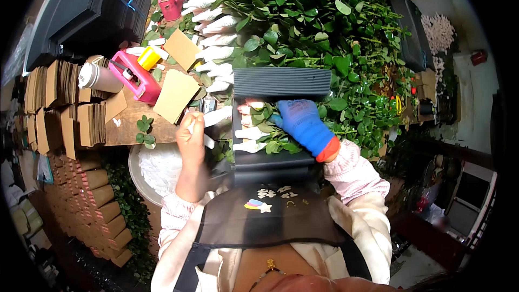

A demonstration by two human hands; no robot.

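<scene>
Here, bare left hand (192, 131), fingers curled, near white mesh sleeve (219, 115), blue-gloved right hand (300, 121) against leaves (281, 145), whether either pinches, I can't tell.

A: How does the board (281, 82) lie?
B: It's black, with a ribbed band across the far end. The near end looks smooth and bent along a crease.
A: And the flowers (246, 110)?
B: They lie across it in a bunch, heads to the left, green leaves (278, 143) to the right. The far heads look pale pink.
A: What about the near ones?
B: 2 white sleeves (250, 146) sit there side by side. 1 more white sleeve (218, 115) slants just beyond the board's left edge; its contents can't be made out.
</scene>
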